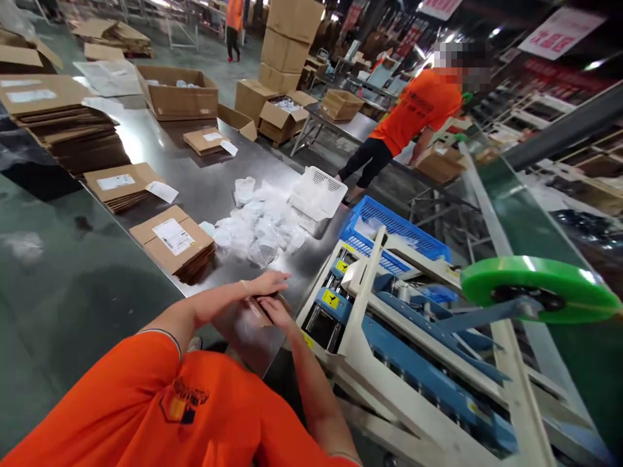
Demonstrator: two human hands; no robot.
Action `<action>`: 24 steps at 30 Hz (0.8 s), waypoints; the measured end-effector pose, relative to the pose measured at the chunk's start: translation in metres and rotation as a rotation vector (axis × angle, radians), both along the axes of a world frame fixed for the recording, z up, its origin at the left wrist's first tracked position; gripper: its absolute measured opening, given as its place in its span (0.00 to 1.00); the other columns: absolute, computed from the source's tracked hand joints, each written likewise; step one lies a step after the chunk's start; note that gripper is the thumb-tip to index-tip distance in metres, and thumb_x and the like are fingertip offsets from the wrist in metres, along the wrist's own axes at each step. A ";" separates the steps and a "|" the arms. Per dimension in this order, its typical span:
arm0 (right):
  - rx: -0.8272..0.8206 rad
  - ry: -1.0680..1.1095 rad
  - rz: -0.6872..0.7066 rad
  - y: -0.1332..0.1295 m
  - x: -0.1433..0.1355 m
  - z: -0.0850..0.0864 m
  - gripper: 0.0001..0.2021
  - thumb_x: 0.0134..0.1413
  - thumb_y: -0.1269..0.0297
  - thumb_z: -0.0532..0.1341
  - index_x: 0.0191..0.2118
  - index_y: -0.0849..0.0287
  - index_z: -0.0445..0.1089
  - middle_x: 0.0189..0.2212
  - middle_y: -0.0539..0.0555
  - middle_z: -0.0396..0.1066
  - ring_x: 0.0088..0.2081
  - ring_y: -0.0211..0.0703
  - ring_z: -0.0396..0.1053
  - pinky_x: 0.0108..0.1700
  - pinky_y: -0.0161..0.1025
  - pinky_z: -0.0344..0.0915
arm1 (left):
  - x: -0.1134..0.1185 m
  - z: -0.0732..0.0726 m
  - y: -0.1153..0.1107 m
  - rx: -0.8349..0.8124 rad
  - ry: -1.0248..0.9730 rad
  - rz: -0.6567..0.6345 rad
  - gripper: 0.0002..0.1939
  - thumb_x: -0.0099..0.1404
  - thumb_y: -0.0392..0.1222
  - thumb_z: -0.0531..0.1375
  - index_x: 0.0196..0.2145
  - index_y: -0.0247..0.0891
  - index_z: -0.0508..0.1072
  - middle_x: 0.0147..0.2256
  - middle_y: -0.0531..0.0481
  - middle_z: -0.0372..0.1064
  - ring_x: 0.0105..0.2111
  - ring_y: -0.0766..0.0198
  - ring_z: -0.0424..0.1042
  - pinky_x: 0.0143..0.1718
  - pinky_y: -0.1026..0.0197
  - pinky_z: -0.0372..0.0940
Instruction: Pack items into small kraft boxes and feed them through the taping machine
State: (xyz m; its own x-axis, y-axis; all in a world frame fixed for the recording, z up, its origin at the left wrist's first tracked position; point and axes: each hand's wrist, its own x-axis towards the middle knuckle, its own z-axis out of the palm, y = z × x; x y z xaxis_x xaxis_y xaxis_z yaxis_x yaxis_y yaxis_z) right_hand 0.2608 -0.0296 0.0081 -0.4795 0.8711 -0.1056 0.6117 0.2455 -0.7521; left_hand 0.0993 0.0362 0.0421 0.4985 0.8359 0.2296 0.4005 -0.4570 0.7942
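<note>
Near the front corner of the steel table, a small brown cardboard box lies under both of my hands. My left hand is at its far side, fingers stretched out and pointing right; its palm side is hidden. My right hand grips the box's near right part, the fingers bent over its top. Just beyond sits a heap of clear plastic bags with pale items. To the left is a stack of flat cardboard boxes with a white label on top.
A white perforated basket stands behind the bags. At right are a roller machine with a green tape roll and a blue crate. Further off, an open carton and a person in an orange shirt.
</note>
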 end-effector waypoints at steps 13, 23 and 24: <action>-0.014 0.057 -0.135 0.011 -0.012 0.013 0.20 0.73 0.58 0.65 0.25 0.57 0.72 0.24 0.46 0.72 0.30 0.39 0.68 0.36 0.34 0.67 | -0.051 -0.045 -0.050 0.000 0.426 -0.137 0.10 0.76 0.40 0.59 0.44 0.39 0.81 0.47 0.38 0.79 0.52 0.46 0.77 0.58 0.46 0.71; 0.254 -0.641 -0.295 0.000 -0.039 0.020 0.53 0.43 0.52 0.86 0.72 0.65 0.70 0.72 0.79 0.66 0.72 0.78 0.64 0.70 0.67 0.65 | -0.030 -0.053 -0.029 -0.298 0.306 0.385 0.36 0.64 0.63 0.73 0.56 0.35 0.68 0.59 0.30 0.66 0.60 0.33 0.68 0.58 0.36 0.68; 0.233 -0.664 -0.302 -0.009 -0.041 0.013 0.54 0.43 0.54 0.87 0.74 0.65 0.68 0.73 0.80 0.64 0.72 0.80 0.63 0.71 0.70 0.63 | -0.031 -0.057 -0.029 -0.319 0.266 0.371 0.39 0.63 0.64 0.74 0.57 0.35 0.68 0.59 0.31 0.66 0.61 0.35 0.68 0.59 0.36 0.67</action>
State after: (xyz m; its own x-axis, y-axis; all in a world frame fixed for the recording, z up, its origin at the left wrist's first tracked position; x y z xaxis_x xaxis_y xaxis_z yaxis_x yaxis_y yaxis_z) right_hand 0.2200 -0.0385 0.0211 -0.1168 0.9895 -0.0857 0.9829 0.1028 -0.1526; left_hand 0.0686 0.0069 -0.0146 0.1636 0.9739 -0.1575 0.6942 -0.0002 0.7198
